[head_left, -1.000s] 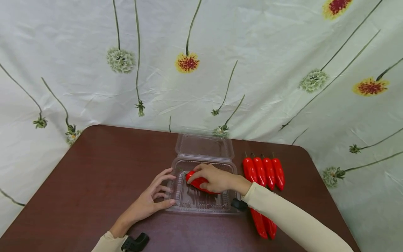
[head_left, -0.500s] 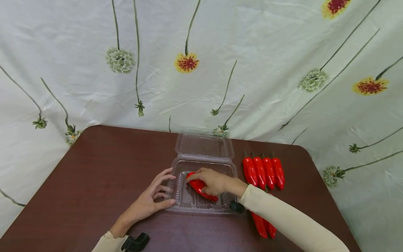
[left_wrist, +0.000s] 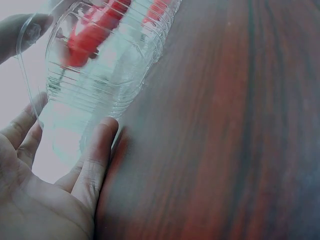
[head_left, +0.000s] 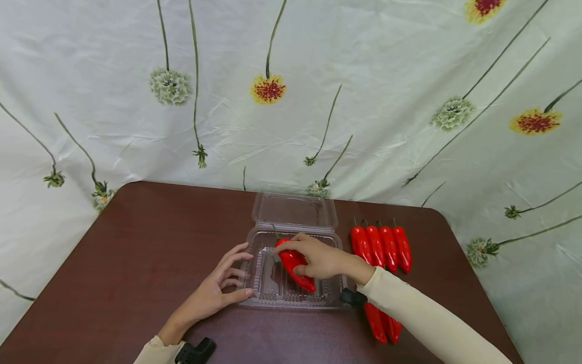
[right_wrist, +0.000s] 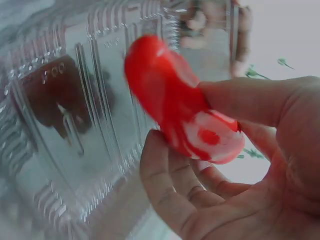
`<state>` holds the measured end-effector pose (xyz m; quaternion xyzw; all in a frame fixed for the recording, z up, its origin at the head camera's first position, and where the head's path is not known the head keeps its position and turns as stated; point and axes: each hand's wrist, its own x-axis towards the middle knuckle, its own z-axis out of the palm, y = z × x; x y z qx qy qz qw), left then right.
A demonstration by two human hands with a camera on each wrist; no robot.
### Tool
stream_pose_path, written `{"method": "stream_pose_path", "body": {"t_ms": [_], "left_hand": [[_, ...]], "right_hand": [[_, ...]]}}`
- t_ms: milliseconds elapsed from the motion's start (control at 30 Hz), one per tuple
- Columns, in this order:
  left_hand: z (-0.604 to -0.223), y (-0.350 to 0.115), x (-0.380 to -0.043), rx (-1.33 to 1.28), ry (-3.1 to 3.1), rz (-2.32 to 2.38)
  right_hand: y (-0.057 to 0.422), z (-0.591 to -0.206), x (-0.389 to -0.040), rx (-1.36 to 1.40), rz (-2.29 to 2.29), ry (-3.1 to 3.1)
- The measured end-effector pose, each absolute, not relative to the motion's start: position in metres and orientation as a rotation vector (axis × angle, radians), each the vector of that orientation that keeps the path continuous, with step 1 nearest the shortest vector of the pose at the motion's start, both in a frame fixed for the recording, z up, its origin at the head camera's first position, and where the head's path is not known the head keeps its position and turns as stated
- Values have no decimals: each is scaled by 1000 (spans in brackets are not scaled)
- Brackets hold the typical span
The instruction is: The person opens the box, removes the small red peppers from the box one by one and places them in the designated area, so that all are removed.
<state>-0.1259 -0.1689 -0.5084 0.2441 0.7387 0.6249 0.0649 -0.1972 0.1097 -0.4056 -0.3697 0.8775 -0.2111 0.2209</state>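
My right hand [head_left: 320, 259] holds a red chili pepper [head_left: 297, 264] between thumb and fingers over the clear plastic container [head_left: 262, 288]. The pepper slants with its green stem end to the back left and its tip towards the front right. In the right wrist view the thumb and fingers lie on opposite sides of the pepper [right_wrist: 160, 85], with the ribbed container base beyond it. My left hand [head_left: 212, 289], fingers spread and fairly straight, rests against the container's left side. Through the clear wall in the left wrist view, the red pepper [left_wrist: 90, 37] shows.
The container's hinged lid [head_left: 295, 210] stands raised at the back. Several red peppers [head_left: 361, 243] lie in a row to the right, with more peppers [head_left: 375, 323] in front, partly hidden by the right sleeve [head_left: 418, 316]. A floral cloth [head_left: 218, 126] hangs behind the brown table [head_left: 159, 253].
The pepper has turned more lengthwise, its stem end swinging back, and shifted slightly right with my right hand. My left hand has stayed at the container's side.
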Motion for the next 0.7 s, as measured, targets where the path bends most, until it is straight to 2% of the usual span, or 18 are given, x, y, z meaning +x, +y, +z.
{"method": "stream_pose_path", "body": {"t_ms": [400, 567, 700], "left_hand": [[-507, -173, -124, 742, 2227, 1875], [-507, -172, -125, 749, 2228, 1876], [-508, -170, -126, 744, 2225, 1863]], "right_hand": [[175, -381, -188, -933, -980, 2455], [211, -384, -177, -893, -1113, 2450], [244, -390, -160, -747, -1174, 2476]]}}
